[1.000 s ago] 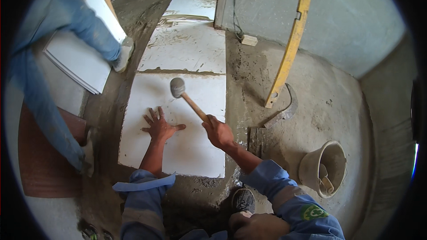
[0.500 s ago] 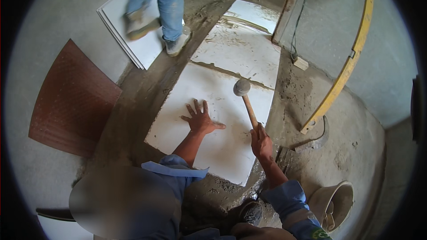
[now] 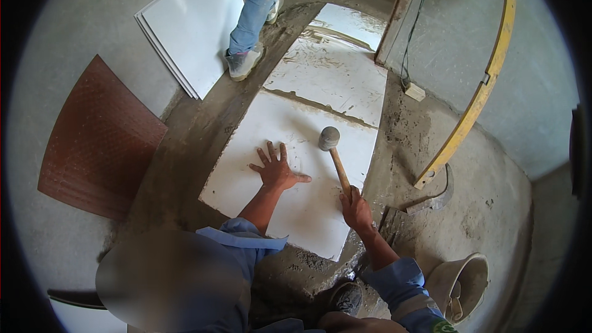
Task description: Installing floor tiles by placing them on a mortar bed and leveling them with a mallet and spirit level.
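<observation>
My left hand (image 3: pixel 277 171) lies flat on the nearest large white tile (image 3: pixel 308 209), its fingers spread. Wrapped round the wooden handle of a rubber mallet (image 3: pixel 329 139) is my right hand (image 3: pixel 356 209), near the tile's right edge. The mallet's grey head is over the upper right part of this tile; whether it touches the surface I cannot tell. Beyond a mortar-smeared joint, a second white tile (image 3: pixel 339 74) continues the row, with another tile (image 3: pixel 353 23) farther off. Brown mortar streaks mark both of these.
A yellow spirit level (image 3: pixel 472 108) leans on the right wall, near a curved-bladed tool (image 3: pixel 435 199). A bucket (image 3: pixel 459 283) stands at lower right. Stacked white tiles (image 3: pixel 188 24) and a reddish-brown sheet (image 3: pixel 98 142) lean at left. Another person's legs (image 3: pixel 253 12) are at the back.
The mallet and my right hand have moved down and slightly left. My left hand stays on the tile. The other person has stepped right, away from the tile stack.
</observation>
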